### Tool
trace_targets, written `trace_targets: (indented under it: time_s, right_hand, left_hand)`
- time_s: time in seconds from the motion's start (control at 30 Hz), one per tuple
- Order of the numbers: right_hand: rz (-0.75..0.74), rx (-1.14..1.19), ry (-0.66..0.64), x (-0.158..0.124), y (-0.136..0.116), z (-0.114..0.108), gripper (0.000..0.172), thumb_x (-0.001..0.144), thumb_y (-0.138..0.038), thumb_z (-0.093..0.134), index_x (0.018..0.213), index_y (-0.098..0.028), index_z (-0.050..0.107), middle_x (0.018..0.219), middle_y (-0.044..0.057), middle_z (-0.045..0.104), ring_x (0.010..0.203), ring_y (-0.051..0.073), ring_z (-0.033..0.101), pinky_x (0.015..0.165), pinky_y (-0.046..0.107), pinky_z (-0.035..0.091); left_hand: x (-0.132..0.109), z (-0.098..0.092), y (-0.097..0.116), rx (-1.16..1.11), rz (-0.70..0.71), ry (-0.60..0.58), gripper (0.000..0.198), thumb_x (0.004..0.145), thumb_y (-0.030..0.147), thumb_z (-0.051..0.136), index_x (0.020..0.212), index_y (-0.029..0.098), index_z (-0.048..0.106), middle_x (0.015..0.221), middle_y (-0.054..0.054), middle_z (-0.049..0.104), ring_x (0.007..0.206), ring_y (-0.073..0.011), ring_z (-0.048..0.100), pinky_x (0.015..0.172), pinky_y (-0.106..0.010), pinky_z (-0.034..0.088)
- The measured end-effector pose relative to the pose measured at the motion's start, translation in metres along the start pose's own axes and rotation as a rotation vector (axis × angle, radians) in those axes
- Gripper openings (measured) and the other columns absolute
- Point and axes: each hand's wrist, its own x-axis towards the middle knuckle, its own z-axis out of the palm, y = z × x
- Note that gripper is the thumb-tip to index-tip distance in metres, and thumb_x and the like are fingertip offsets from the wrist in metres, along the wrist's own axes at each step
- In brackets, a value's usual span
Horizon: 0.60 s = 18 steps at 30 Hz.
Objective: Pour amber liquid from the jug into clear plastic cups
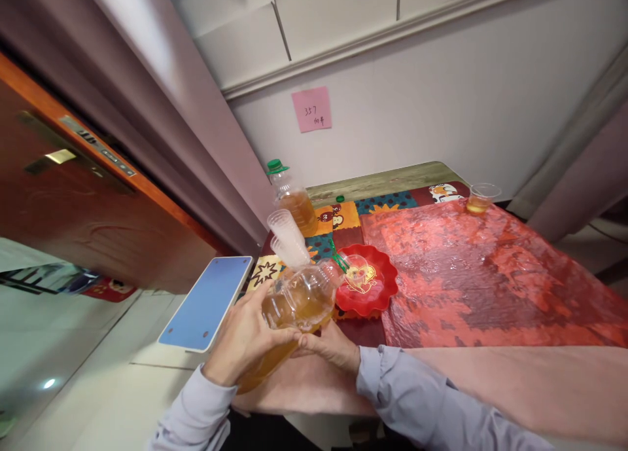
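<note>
At lower centre of the frame, your left hand (243, 340) wraps around a tilted bottle (294, 307) of amber liquid, while your right hand (326, 345) curls under it, fingers touching its underside. The bottle's neck points over a clear cup (357, 271) on the red plate (380, 290).

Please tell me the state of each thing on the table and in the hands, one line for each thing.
tilted bottle: uncapped, held on its side, neck over the red plate
left hand: gripping the tilted bottle
right hand: supporting the tilted bottle from below
small cup: on the red plate
second bottle: upright, green cap on, partly full
cup stack: leaning
far cup: upright, a little amber liquid inside
</note>
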Motion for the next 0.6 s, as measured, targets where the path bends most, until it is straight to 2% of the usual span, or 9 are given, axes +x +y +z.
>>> trace_targets:
  time_s: [0.23, 0.47, 0.6]
  right_hand:
    - [0.058, 0.009, -0.013, -0.0001, 0.0039, -0.0025, 0.101, 0.066, -0.067, 0.097, 0.147, -0.027, 0.053, 0.150, 0.014, 0.064, 0.138, 0.040, 0.063, 0.101, 0.061, 0.063]
    - [-0.003, -0.013, -0.001, -0.0007, -0.0041, 0.0004, 0.100, 0.069, -0.069, 0.095, 0.150, -0.027, 0.053, 0.157, 0.015, 0.058, 0.150, 0.039, 0.052, 0.113, 0.060, 0.057]
    - [0.014, 0.003, -0.017, -0.0012, -0.0058, 0.0001, 0.100, 0.068, -0.069, 0.096, 0.147, -0.025, 0.054, 0.156, 0.016, 0.060, 0.148, 0.039, 0.055, 0.113, 0.061, 0.056]
  left_hand:
    - [0.0014, -0.0019, 0.0035, 0.009, 0.000, -0.010, 0.096, 0.062, 0.054, 0.091, 0.147, 0.020, 0.062, 0.141, -0.015, 0.074, 0.127, -0.0378, 0.072, 0.110, -0.052, 0.057]
    - [0.0018, -0.0017, 0.0031, 0.053, -0.025, -0.031, 0.100, 0.064, 0.055, 0.090, 0.152, 0.020, 0.058, 0.145, -0.015, 0.072, 0.132, -0.0378, 0.070, 0.112, -0.051, 0.055]
    - [0.0021, -0.0020, 0.0030, 0.048, -0.003, -0.031, 0.095, 0.066, 0.053, 0.090, 0.151, 0.024, 0.058, 0.141, -0.012, 0.074, 0.126, -0.0357, 0.073, 0.110, -0.048, 0.056]
